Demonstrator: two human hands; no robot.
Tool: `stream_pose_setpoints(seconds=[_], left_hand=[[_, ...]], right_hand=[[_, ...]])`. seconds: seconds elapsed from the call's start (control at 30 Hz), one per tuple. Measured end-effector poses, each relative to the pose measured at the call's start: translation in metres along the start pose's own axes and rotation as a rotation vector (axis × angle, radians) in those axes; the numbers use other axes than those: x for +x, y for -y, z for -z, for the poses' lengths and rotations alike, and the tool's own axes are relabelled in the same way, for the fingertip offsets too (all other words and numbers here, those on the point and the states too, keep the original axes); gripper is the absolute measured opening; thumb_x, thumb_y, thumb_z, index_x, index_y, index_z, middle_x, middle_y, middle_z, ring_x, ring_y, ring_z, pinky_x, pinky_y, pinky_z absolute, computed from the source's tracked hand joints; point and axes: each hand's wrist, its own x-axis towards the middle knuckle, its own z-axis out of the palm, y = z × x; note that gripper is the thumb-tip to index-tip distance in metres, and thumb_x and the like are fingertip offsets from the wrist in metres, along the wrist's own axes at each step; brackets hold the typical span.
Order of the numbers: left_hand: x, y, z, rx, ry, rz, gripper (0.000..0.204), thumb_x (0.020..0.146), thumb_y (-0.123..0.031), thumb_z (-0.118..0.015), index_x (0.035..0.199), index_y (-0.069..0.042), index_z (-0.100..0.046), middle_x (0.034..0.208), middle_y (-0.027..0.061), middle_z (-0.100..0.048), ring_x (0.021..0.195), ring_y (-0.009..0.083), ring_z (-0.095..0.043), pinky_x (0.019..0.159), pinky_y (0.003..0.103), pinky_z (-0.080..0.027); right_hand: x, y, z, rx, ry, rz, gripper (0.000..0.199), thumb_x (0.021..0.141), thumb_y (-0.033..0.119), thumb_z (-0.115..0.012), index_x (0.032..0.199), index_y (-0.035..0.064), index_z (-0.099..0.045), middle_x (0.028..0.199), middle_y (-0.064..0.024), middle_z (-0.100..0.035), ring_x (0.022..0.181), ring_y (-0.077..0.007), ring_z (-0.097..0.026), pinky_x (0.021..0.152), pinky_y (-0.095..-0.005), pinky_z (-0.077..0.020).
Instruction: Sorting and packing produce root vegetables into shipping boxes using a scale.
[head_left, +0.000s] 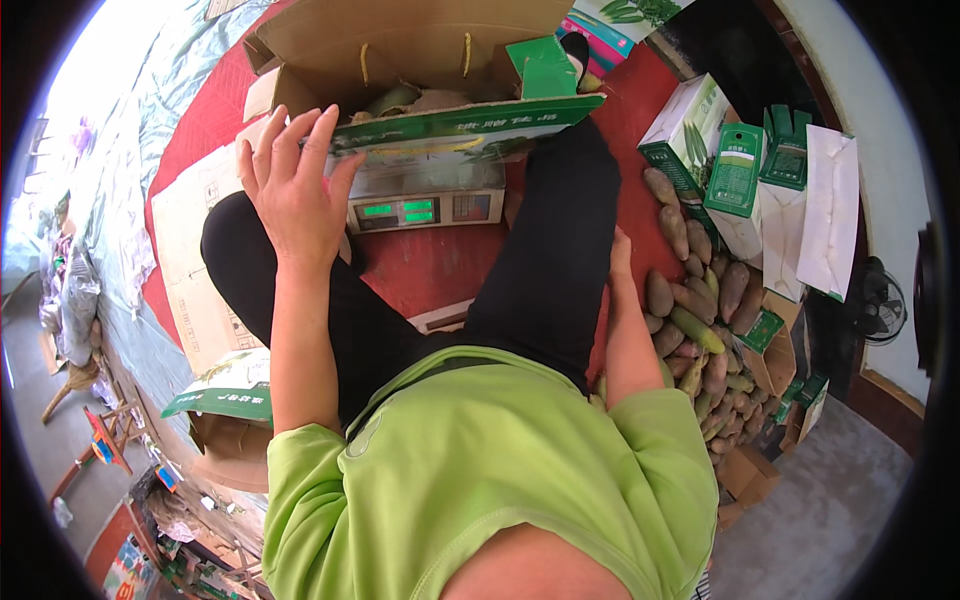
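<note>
Under person's legs, red mat [420, 268]. At right, broad pile of reddish-green roots [716, 372], many left loose. Straight ahead, big carton [400, 38], top open, apparently set on scale [475, 206] with lit display. Some roots partly visible inside; looks part-filled, not yet closed. Left forearm reaching forward, left hand [298, 185] back-up, fingers spread, at carton's near left corner; contact unclear. Right arm extended along outer right thigh, right hand [621, 254] partly hidden, near pile; fingers can't be told.
</note>
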Motion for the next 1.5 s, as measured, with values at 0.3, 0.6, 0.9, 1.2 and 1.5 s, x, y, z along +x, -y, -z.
stream_pose_setpoints(seconds=[0.3,0.6,0.9,1.2,1.5], left_hand=[[0.008,-0.007,0.018,0.053,0.174,-0.022,0.054,0.076,-0.023,-0.075,0.128,-0.017,-0.060,0.123,0.0006,-0.059,0.127,0.0242,-0.048,0.112,0.051,-0.022],[0.055,-0.009,0.027,0.051,0.316,-0.222,0.036,0.072,-0.015,-0.077,0.105,-0.012,-0.065,0.096,0.0014,-0.061,0.111,0.0215,-0.054,0.113,0.057,-0.021],[0.069,0.011,0.009,0.057,0.646,-0.260,0.016,0.076,-0.016,-0.072,0.091,-0.011,-0.070,0.079,0.0056,-0.058,0.092,0.0256,-0.059,0.110,0.050,-0.032],[0.066,0.021,0.008,0.076,0.596,-0.385,0.006,0.076,-0.013,-0.067,0.082,-0.011,-0.069,0.077,0.0043,-0.060,0.088,0.0233,-0.062,0.107,0.047,-0.036],[0.056,0.060,0.026,-0.052,0.572,-0.368,0.004,0.077,-0.012,-0.064,0.075,-0.009,-0.066,0.077,0.0056,-0.060,0.084,0.0241,-0.063,0.107,0.047,-0.037]], right_hand=[[0.055,0.098,0.034,0.281,-0.006,0.275,0.029,0.088,0.005,-0.064,0.115,-0.0056,-0.062,0.101,-0.0107,-0.068,0.090,-0.0136,-0.063,0.075,-0.0261,-0.0510],[0.076,0.284,0.036,-0.020,-0.150,0.833,0.034,0.085,0.015,-0.066,0.118,0.0047,-0.063,0.113,-0.0122,-0.064,0.092,-0.0221,-0.065,0.086,-0.0334,-0.0493],[0.090,0.382,0.003,-0.464,-0.138,1.207,0.041,0.082,0.021,-0.069,0.120,0.0076,-0.062,0.112,-0.0105,-0.064,0.097,-0.0210,-0.061,0.086,-0.0336,-0.0487],[0.105,0.391,-0.014,-0.512,0.070,1.044,0.022,0.082,0.022,-0.065,0.093,0.0025,-0.068,0.082,-0.0079,-0.068,0.077,-0.0199,-0.064,0.070,-0.0316,-0.0483],[0.067,0.430,-0.031,-0.482,0.069,1.041,0.015,0.080,0.019,-0.064,0.085,0.0050,-0.067,0.083,-0.0050,-0.063,0.074,-0.0222,-0.060,0.067,-0.0331,-0.0444]])
